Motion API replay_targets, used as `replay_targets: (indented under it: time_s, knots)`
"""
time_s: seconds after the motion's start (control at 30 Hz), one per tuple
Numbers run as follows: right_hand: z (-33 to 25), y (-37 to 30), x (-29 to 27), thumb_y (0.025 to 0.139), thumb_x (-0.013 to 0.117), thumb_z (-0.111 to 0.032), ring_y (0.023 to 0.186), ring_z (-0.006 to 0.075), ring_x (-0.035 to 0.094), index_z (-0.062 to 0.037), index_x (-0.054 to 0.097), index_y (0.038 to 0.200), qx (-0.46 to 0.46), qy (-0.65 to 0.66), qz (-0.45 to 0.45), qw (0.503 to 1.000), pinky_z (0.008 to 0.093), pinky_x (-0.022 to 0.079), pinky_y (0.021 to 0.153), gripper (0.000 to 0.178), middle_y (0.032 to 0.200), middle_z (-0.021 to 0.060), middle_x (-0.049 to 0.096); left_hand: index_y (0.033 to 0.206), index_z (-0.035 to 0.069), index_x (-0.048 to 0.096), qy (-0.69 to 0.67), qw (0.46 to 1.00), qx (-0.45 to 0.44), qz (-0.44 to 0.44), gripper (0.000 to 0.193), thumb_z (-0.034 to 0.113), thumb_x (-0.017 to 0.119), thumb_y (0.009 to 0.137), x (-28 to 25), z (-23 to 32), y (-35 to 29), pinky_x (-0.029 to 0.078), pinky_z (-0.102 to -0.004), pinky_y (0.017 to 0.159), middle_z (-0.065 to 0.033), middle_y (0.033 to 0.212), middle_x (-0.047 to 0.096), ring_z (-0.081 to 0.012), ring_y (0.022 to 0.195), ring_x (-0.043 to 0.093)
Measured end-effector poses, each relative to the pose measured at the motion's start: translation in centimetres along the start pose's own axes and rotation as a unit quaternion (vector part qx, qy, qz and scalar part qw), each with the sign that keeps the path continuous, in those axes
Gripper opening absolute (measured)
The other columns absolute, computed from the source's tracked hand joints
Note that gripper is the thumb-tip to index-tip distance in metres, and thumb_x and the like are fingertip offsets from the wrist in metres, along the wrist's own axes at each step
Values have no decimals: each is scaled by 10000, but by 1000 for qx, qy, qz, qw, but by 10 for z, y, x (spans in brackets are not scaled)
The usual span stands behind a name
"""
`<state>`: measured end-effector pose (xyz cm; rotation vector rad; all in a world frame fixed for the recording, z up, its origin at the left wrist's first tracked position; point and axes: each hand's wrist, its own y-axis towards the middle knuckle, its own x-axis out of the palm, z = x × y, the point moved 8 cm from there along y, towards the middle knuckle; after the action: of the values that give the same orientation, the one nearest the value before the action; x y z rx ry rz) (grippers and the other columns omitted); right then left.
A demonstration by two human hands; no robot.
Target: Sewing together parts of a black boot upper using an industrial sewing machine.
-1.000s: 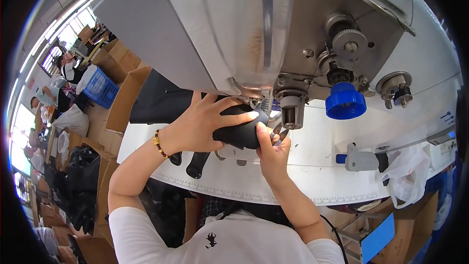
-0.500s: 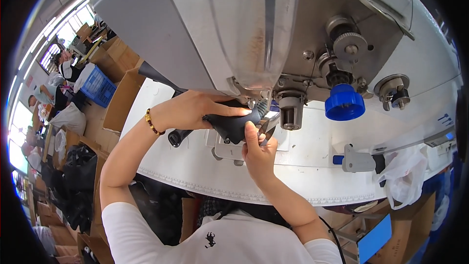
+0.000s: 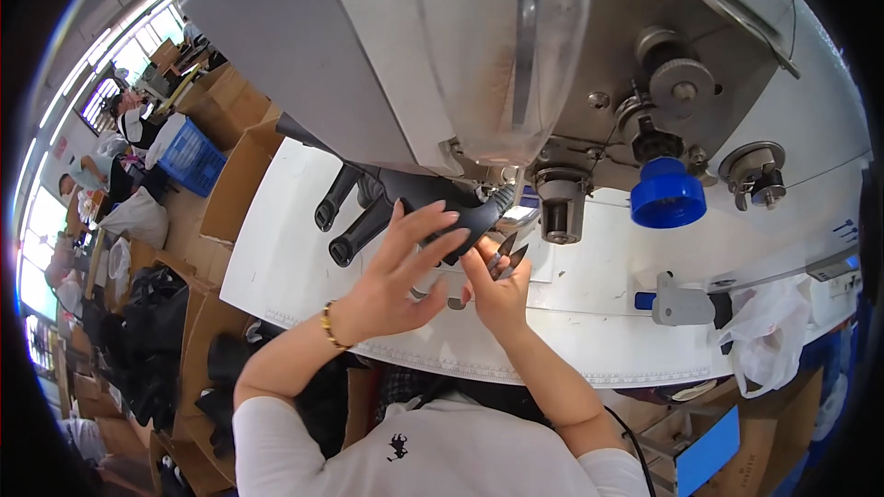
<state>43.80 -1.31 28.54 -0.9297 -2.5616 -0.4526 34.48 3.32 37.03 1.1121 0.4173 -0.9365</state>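
Observation:
A black glove-like fabric piece point(image 3: 405, 195) with finger-shaped ends lies on the white table point(image 3: 276, 262), its right end under the needle area of a grey sewing machine point(image 3: 442, 55). My left hand point(image 3: 396, 267), wearing a gold bracelet, rests with spread fingers on the near edge of the piece. Just right of it, my right hand point(image 3: 497, 299) grips small metal thread snips point(image 3: 509, 255), their tips pointing up toward the piece's end beside the presser foot.
A blue knob point(image 3: 668, 193) and metal dials sit on the machine's right side. A crumpled plastic bag point(image 3: 769, 336) hangs at the table's right. Cardboard boxes point(image 3: 241, 179), a blue crate point(image 3: 193, 161) and other seated people are at the left.
My left hand went from wrapping over the black piece to lying on it with fingers spread. The piece now stretches out to the left. My right hand brought the snips up to its end.

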Motion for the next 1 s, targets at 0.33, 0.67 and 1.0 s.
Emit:
replay_targets:
  time_s: [0.33, 0.67, 1.0]
  knots:
    - [4, -4, -6, 803, 591, -132, 419, 25, 426, -23, 554, 727, 75, 34, 32, 996, 177, 304, 364, 138, 530, -40, 477, 1099, 132, 557, 125, 986, 82, -71, 490, -37, 590, 640, 9, -5, 7, 197, -619, 963, -37, 1194, 479, -255, 1185, 394]
    - [-49, 1, -2, 732, 485, 0, 619, 248, 561, -6, 580, 836, -95, -340, -133, 926, 327, 452, 587, 141, 683, 120, 565, 991, 33, 583, 293, 948, 105, 64, 308, 71, 598, 686, 30, 17, -1, 298, -560, 938, -104, 1129, 524, -348, 1106, 453]
    - [-88, 50, -52, 689, 618, -43, 681, 220, 575, -81, 605, 875, -356, -570, -93, 735, 298, 451, 609, 190, 830, 85, 604, 898, -7, 594, 228, 960, 134, 88, 260, -19, 635, 641, 19, 22, 7, 423, -486, 869, -140, 1017, 578, -372, 1031, 513]
